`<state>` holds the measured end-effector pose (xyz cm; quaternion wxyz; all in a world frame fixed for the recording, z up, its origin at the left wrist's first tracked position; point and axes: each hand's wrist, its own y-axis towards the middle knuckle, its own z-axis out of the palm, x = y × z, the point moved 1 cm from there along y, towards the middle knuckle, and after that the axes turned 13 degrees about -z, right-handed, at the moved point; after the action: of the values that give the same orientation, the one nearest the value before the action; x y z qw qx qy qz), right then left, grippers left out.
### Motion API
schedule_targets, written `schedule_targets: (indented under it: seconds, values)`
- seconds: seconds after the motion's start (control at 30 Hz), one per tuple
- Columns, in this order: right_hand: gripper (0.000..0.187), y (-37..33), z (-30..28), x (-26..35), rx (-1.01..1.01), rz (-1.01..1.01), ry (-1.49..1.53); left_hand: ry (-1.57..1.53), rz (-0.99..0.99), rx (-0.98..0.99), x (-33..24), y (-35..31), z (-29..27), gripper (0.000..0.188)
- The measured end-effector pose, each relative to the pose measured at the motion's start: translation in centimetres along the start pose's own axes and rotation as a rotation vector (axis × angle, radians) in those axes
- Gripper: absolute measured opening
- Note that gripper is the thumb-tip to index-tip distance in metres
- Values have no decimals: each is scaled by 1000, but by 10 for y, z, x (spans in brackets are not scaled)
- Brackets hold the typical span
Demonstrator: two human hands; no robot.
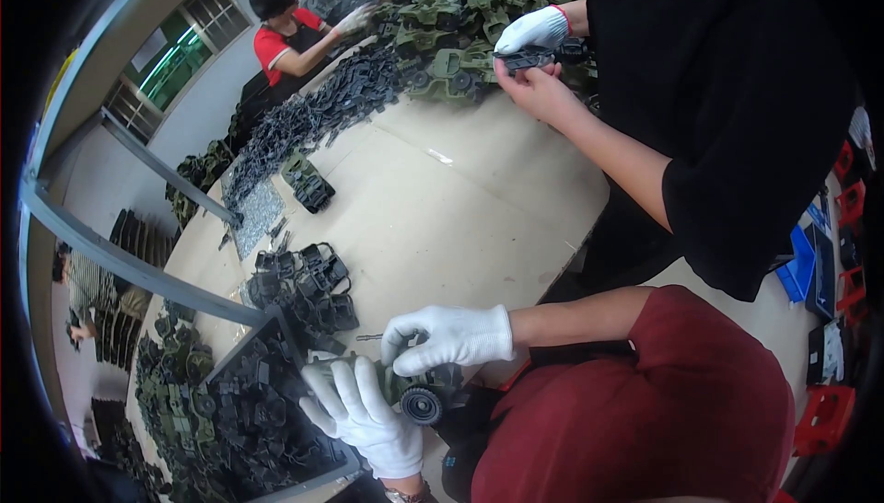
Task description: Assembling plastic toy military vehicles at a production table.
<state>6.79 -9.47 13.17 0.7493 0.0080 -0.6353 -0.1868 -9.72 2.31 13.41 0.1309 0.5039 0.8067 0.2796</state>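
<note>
My left hand (pixel 368 418), in a white glove, is wrapped round an olive-green toy military vehicle (pixel 398 383) with a large black wheel (pixel 422 405) facing me. The fingers of my gloved right hand (pixel 449 337) are curled and pinched against the top of the vehicle. What lies between those fingertips is hidden. A thin dark rod-like part (pixel 370 337) shows just left of them. Beyond my hands, dark plastic frame parts (pixel 308 287) lie in a heap on the table. A dark bin (pixel 267 420) full of black parts stands left of my left hand.
At the right, a co-worker's gloved hand (pixel 534 32) and bare hand (pixel 543 93) hold a dark part. Piled toy vehicles (pixel 479 6) and grey parts (pixel 341 89) line the table's far side. One green vehicle (pixel 307 183) stands alone. A metal frame (pixel 138 245) crosses the left.
</note>
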Motion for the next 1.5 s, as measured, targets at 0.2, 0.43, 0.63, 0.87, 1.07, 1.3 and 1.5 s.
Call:
schedule_targets:
  seconds: [0.2, 0.43, 0.63, 0.87, 1.07, 1.3, 1.5]
  values:
    - [50, -19, -10, 4, 267, -21, -3, -380, -19, -132, -4, -25, 12, 65]
    - [68, 26, -27, 7, 246, 66, -337, -1319, -1113, 98, 16, -124, 28, 77]
    - [77, 145, -22, -102, 78, -201, -1168, -2471, -854, -54, 17, -89, 12, 73]
    - [78, 152, -36, -145, -64, -229, -1221, -2392, -1072, -48, 7, -76, 17, 82]
    - [22, 80, -97, -104, -142, 64, -424, -2529, -1054, 228, 1, -71, 34, 75]
    - [34, 40, -138, -116, -188, 27, -623, -2372, -1137, 301, -33, -69, 46, 72]
    - [45, 48, -147, -78, -169, 139, -1056, -2375, -1140, 370, -48, -61, 42, 75]
